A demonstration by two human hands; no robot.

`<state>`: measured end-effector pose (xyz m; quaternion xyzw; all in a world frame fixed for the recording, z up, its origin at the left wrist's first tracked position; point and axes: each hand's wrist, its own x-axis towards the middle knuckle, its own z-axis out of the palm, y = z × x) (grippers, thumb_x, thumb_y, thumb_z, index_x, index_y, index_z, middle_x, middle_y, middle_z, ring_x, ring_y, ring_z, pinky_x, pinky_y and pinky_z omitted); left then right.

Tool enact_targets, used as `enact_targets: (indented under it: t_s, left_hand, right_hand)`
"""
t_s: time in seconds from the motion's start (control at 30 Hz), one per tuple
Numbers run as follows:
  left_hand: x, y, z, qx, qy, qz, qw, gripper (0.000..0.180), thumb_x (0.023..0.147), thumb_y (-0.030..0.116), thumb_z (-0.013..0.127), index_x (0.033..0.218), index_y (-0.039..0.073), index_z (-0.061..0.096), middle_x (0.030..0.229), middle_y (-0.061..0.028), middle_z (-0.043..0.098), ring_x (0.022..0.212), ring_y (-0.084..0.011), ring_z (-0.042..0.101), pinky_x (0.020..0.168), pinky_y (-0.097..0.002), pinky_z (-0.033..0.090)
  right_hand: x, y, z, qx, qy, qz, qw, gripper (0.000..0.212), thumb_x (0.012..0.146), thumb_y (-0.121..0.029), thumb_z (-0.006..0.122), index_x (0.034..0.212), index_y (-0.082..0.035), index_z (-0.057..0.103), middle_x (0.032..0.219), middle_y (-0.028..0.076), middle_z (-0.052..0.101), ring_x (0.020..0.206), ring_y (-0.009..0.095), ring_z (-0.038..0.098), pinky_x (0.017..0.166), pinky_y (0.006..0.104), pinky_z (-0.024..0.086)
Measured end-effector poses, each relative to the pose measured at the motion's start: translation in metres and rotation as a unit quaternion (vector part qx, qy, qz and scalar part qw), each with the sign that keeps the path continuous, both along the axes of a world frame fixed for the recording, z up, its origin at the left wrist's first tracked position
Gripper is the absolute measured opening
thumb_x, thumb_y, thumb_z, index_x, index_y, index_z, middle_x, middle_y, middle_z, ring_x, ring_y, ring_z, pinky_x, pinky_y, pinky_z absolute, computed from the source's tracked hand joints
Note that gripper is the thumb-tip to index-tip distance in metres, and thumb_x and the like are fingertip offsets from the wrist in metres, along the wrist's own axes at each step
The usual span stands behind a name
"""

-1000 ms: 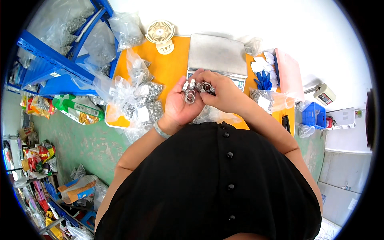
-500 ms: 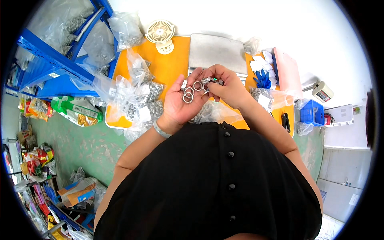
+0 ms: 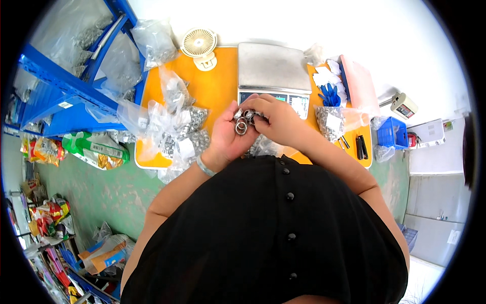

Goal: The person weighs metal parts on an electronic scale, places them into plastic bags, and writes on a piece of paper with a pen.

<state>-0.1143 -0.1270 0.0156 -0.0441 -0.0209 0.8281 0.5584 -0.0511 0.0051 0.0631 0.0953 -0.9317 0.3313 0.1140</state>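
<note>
Several shiny metal rings [image 3: 241, 127] lie bunched in the cupped palm of my left hand [image 3: 226, 138], which is turned upward. My right hand [image 3: 277, 120] closes over them from the right, its fingers pinching some of the rings. The fingertips of both hands meet, so part of the bunch is hidden. Just beyond my hands stands a bench scale [image 3: 274, 66] with a bare steel plate and a display along its near side. Under my hands, partly covered, is a clear bag of metal parts [image 3: 266, 146].
Clear bags of metal rings [image 3: 190, 124] crowd the left of the orange table [image 3: 217, 76]. A small fan [image 3: 199, 43] stands behind. To the right are another bag of rings [image 3: 329, 123], blue gloves [image 3: 330, 95] and a black stapler [image 3: 361, 147]. Blue shelving [image 3: 66, 68] rises at the left.
My right hand has moved in to the left, over my left palm, and the fingers of both hands have drawn together around the rings. The scale's display now shows more fully.
</note>
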Motion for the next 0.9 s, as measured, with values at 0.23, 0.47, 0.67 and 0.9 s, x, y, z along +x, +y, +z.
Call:
enact_targets:
  t_s: [0.23,0.47,0.67,0.9]
  left_hand:
    - [0.002,0.004,-0.033,-0.048,-0.002,-0.029,0.998,0.035,0.093,0.028,0.033,0.109,0.001,0.048,0.114,-0.0131,0.052,0.109,-0.0235,0.048,0.096,-0.0387,0.036]
    - [0.0,0.03,-0.042,-0.076,0.026,-0.051,0.995,0.033,0.092,0.029,0.034,0.104,0.004,0.051,0.106,-0.0125,0.054,0.1,-0.0245,0.053,0.087,-0.037,0.043]
    - [-0.048,0.076,-0.052,-0.255,0.046,-0.04,0.965,0.017,0.085,0.016,0.049,0.096,0.004,0.051,0.086,-0.0136,0.058,0.069,-0.0233,0.056,0.053,-0.0278,0.048]
    - [-0.111,0.165,-0.072,-0.509,0.457,0.091,0.724,0.017,0.077,0.006,0.056,0.093,0.005,0.057,0.087,-0.0109,0.056,0.069,-0.019,0.055,0.058,-0.0263,0.044]
  right_hand:
    - [0.009,-0.028,-0.032,0.058,0.115,-0.057,0.99,0.033,0.067,-0.002,0.052,0.099,0.003,0.054,0.093,0.017,0.052,0.091,0.033,0.048,0.085,0.0399,0.039]
    - [0.017,-0.004,-0.044,0.039,0.139,-0.083,0.986,0.034,0.069,-0.004,0.056,0.102,-0.001,0.055,0.106,0.014,0.051,0.099,0.034,0.047,0.085,0.0407,0.04]
    - [0.031,0.077,-0.068,-0.054,0.118,-0.213,0.968,0.021,0.073,-0.009,0.06,0.093,-0.003,0.058,0.096,0.013,0.056,0.092,0.031,0.051,0.081,0.0388,0.041]
    - [0.06,0.136,-0.12,-0.113,0.028,-0.256,0.96,0.015,0.074,-0.005,0.058,0.089,-0.001,0.057,0.09,0.015,0.057,0.085,0.033,0.053,0.075,0.0374,0.044]
